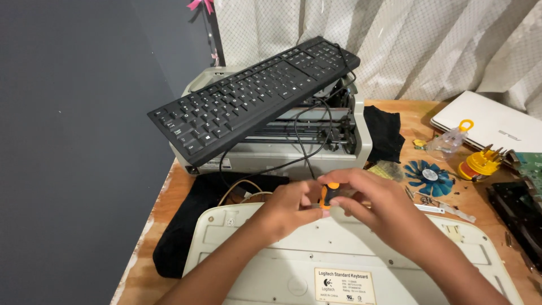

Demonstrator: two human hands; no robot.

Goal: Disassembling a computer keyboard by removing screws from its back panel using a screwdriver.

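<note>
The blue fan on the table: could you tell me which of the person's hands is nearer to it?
Right. The right hand lies just left of the blue fan; the left hand is farther left, beyond the orange-handled screwdriver.

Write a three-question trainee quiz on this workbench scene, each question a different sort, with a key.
1. True or false: the black keyboard rests tilted on top of the grey printer.
2. Which side of the upturned cream keyboard faces up: A) the keys, B) the underside with a label, C) a bare circuit board?
3. Fill in: the left hand and right hand together grip a small orange-and-black ____ above the cream keyboard.

Key: 1 true; 2 B; 3 screwdriver, judging by its handle, as the tip is hidden.
</note>
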